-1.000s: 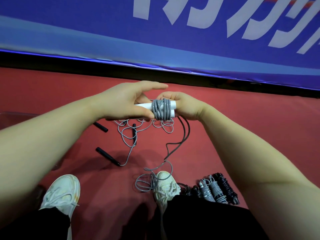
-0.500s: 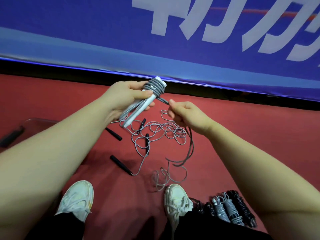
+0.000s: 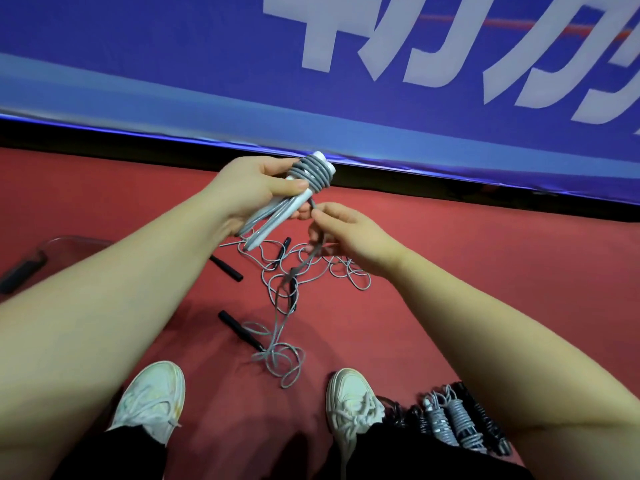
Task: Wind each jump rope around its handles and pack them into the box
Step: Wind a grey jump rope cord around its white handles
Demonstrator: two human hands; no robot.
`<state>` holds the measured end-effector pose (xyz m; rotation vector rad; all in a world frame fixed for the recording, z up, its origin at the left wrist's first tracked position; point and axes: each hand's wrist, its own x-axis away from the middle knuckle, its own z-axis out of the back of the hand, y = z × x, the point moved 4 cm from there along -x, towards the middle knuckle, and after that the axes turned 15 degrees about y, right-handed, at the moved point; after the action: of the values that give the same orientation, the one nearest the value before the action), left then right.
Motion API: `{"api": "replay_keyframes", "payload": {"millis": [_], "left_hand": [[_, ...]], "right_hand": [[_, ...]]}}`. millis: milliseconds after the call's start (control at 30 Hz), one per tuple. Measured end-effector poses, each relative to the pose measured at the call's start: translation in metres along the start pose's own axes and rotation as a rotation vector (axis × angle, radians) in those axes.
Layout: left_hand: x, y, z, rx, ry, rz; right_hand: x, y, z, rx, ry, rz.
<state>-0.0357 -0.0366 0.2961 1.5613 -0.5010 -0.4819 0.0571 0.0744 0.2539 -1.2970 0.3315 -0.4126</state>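
My left hand [image 3: 249,188] grips a pair of white jump rope handles [image 3: 277,216], tilted with their tips up and to the right. Grey rope coils [image 3: 313,171] wrap their upper end. Just below the coils, my right hand [image 3: 346,233] pinches the loose grey rope [image 3: 280,327], which hangs down to a small pile on the red floor. Under my hands lies a tangle of thin grey rope [image 3: 332,268] with black handles [image 3: 239,329]. The transparent box [image 3: 74,244] sits at the left, partly hidden behind my left forearm.
Several wound ropes [image 3: 457,420], grey and black, lie on the floor at the lower right beside my right shoe [image 3: 353,403]. My left shoe [image 3: 152,400] is at the lower left. A blue banner wall [image 3: 311,109] closes off the floor ahead.
The handles turned from level to tilted in my left hand. My right hand let go of the bundle, took the loose rope and moved in under the coils.
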Motion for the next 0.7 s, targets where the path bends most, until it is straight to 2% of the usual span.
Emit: {"api": "replay_keyframes", "payload": {"millis": [67, 133, 233, 300, 433, 467, 500, 600, 700], "left_hand": [[-0.004, 0.001, 0.007, -0.025, 0.062, -0.016], [-0.007, 0.003, 0.014, -0.039, 0.123, -0.014], [-0.01, 0.005, 0.02, -0.037, 0.15, -0.014], [-0.01, 0.007, 0.019, -0.072, 0.166, -0.053], [-0.012, 0.002, 0.011, -0.203, 0.212, -0.151], [-0.014, 0.0, 0.011, -0.258, 0.243, -0.176], [-0.016, -0.001, 0.013, -0.333, 0.285, -0.205], [-0.018, -0.004, 0.022, -0.538, 0.391, -0.288], [-0.017, -0.008, 0.022, -0.701, 0.364, -0.388]], "right_hand": [[-0.005, 0.005, -0.004, 0.12, 0.176, 0.067], [-0.011, 0.004, 0.001, 0.339, 0.412, 0.221], [-0.013, -0.008, 0.006, 0.573, 0.543, 0.405], [-0.016, -0.006, 0.006, 0.574, 0.516, 0.349], [-0.02, 0.005, -0.006, 0.142, 0.285, -0.138], [-0.02, 0.005, -0.01, 0.127, 0.241, -0.19], [-0.02, 0.004, -0.012, 0.207, 0.225, -0.163], [-0.017, -0.007, -0.016, 0.704, 0.278, 0.149], [-0.013, -0.01, -0.019, 1.022, 0.204, 0.192]]}}
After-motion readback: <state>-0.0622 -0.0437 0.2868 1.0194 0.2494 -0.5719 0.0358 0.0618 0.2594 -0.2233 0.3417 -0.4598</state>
